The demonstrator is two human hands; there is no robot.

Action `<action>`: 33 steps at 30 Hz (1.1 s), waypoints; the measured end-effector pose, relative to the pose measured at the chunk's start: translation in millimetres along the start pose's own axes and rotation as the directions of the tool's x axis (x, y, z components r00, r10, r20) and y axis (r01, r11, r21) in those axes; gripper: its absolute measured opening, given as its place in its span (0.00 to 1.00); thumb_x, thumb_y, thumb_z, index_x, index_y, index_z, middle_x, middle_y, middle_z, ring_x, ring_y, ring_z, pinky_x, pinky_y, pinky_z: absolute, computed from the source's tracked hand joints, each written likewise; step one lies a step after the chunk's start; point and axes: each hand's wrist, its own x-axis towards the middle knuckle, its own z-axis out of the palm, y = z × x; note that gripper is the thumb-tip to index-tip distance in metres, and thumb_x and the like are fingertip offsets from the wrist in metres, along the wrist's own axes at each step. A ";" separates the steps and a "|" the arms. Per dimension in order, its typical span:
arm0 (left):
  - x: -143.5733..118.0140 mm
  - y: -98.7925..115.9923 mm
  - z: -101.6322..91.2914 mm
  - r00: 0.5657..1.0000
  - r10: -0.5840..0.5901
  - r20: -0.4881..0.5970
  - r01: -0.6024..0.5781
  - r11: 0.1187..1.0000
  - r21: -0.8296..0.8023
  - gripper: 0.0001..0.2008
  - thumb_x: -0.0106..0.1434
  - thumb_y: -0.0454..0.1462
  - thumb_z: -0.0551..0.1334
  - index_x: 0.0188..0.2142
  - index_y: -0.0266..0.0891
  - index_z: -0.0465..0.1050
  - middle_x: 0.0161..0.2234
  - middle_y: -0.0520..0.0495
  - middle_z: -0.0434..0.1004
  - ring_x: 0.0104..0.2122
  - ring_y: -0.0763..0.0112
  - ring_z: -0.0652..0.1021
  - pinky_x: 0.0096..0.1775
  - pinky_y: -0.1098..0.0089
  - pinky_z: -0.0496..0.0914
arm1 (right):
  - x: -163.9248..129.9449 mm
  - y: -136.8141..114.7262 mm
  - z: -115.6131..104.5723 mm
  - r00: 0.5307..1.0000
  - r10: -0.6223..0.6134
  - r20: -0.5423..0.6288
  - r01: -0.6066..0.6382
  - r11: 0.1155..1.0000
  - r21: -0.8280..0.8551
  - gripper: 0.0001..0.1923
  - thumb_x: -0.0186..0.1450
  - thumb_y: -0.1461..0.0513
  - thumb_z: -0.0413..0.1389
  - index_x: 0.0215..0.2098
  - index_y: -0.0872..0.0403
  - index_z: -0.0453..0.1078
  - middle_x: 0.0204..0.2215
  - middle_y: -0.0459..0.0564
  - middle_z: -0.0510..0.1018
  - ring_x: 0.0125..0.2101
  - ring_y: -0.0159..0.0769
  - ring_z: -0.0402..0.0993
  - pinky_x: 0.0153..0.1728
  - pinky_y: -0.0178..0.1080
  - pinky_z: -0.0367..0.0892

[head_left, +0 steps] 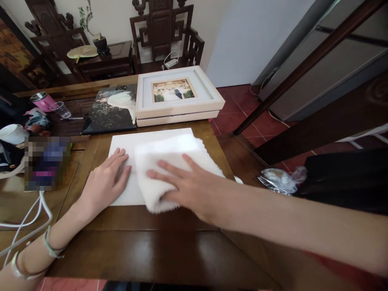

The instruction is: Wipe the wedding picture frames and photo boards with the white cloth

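A flat white panel [123, 141] lies on the brown wooden table, close to its right edge. My left hand [104, 178] rests on the panel's left side, fingers stretched out and holding nothing. Over the panel's right part is a folded, fluffy white cloth [148, 155]. My right hand [190, 182] has hold of this cloth from above, its fingers spread across the top and the thumb at the near fold. The cloth covers much of the panel and overhangs its near edge; what lies under it is hidden.
Behind the panel are stacked pale frames, the top one holding a picture [174, 89], and a dark photo panel [112, 109]. A pink cup [42, 102], clear plastic cup [60, 109] and white cables [41, 202] are at left. Plastic wrapping [281, 180] lies right of the table.
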 end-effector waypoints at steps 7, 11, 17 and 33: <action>-2.5 -1.1 0.2 1.000 0.019 -0.016 -0.019 1.000 -0.008 0.20 0.70 0.45 0.51 0.53 0.38 0.71 0.60 0.40 0.70 0.62 0.56 0.68 0.59 0.52 0.67 | 40.8 30.7 -15.8 0.955 0.260 -0.146 -0.266 0.964 -0.026 0.37 0.58 0.79 0.44 0.65 0.57 0.58 0.71 0.57 0.41 0.68 0.62 0.34 0.56 0.75 0.51; -2.1 -1.8 -0.5 1.000 0.010 0.001 -0.010 1.000 -0.003 0.19 0.69 0.44 0.50 0.53 0.39 0.70 0.61 0.41 0.69 0.62 0.55 0.67 0.59 0.51 0.67 | 54.1 14.3 -8.0 0.954 0.195 -0.226 -0.210 0.977 -0.041 0.32 0.61 0.77 0.46 0.62 0.58 0.64 0.71 0.59 0.45 0.67 0.69 0.35 0.56 0.77 0.48; -0.7 -2.8 -3.6 0.998 -0.004 0.060 0.004 1.000 -0.007 0.20 0.67 0.38 0.48 0.53 0.40 0.70 0.62 0.42 0.67 0.63 0.56 0.66 0.58 0.49 0.68 | 29.2 -35.8 9.2 0.985 0.001 -0.170 0.004 1.000 0.027 0.22 0.63 0.68 0.55 0.55 0.54 0.73 0.70 0.60 0.48 0.66 0.72 0.35 0.57 0.79 0.41; -3.6 -2.7 -1.1 0.991 -0.092 -0.095 0.074 0.981 -0.181 0.27 0.73 0.48 0.44 0.62 0.36 0.62 0.61 0.38 0.68 0.61 0.55 0.69 0.61 0.51 0.64 | 59.7 6.5 -14.9 0.965 0.186 -0.185 -0.190 0.982 -0.004 0.34 0.59 0.77 0.46 0.63 0.57 0.62 0.70 0.59 0.47 0.67 0.68 0.35 0.54 0.79 0.50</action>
